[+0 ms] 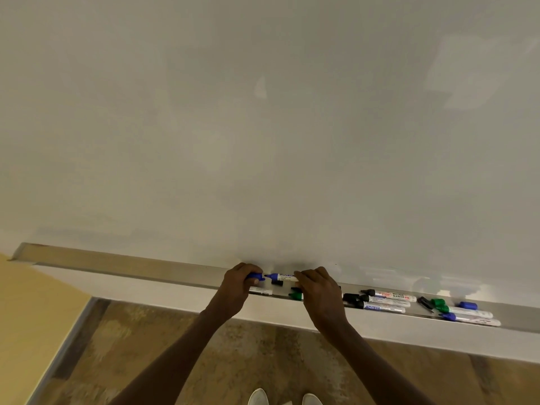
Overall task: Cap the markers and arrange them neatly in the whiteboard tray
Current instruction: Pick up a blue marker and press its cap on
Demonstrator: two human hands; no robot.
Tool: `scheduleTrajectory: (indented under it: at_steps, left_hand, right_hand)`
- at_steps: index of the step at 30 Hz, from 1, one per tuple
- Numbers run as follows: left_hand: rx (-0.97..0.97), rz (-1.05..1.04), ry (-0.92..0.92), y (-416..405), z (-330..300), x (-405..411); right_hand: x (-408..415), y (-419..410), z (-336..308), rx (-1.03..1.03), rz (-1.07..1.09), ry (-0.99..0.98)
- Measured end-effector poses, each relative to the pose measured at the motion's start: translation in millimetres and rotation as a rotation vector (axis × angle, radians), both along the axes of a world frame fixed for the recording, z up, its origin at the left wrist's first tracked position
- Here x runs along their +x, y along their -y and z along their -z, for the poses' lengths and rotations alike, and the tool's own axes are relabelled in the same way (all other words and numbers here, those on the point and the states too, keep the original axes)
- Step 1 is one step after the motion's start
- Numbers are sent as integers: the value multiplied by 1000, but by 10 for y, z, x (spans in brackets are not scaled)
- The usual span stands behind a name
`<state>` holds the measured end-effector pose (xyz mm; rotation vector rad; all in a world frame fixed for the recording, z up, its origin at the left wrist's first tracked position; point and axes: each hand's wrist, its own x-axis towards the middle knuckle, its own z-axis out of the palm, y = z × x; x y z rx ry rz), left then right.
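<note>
My left hand (pixel 238 285) grips a blue cap (pixel 255 276) just above the whiteboard tray (pixel 131 268). My right hand (pixel 317 290) holds a blue marker (pixel 282 277) by its white barrel, its bare tip pointing left at the cap with a small gap between them. Below them in the tray lie a loose black cap (pixel 277 282), a green marker end (pixel 295 294) and a white marker barrel (pixel 261 291), partly hidden by my hands. Further right lie three uncapped markers (pixel 385 301) with black ends, then green and blue markers (pixel 464 312) and a loose blue cap (pixel 468 305).
The whiteboard (pixel 263 127) fills the view above the tray. A yellow wall (pixel 32 302) stands at the left. Below is a wood-patterned floor (pixel 233 361), with my white shoes (pixel 285 397) at the bottom edge.
</note>
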<state>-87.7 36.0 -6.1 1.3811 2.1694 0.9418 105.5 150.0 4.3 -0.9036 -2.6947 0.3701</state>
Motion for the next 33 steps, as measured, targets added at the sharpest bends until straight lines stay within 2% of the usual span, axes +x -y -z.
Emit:
scheduleTrajectory:
  at_steps: [6,10,17,21,23,29,33]
  left_hand:
    - [55,19,62,7,-68,30]
    - [94,-23,195,24,-189,-8]
    - [26,-17,423,73,-382,-92]
    - [143,-202,814,111,-477,-47]
    - [208,-304,952,105,-487,-20]
    - [337,-455,1182,-6,-481,256]
    - [352,-525,1199,15,-437,328]
  right_hand:
    - [5,2,-56,7,-47,-6]
    - [12,-28,-88,28,-79,-39]
    - [-30,27,-197,44,-146,-141]
    - [-46,68,-281,-36,-193,-198]
    - [-68,112,-311,-64,-234,-178]
    - [-190,301,-275,-17,-202,-113]
    - [-211,358,-290,-202,-178,-210]
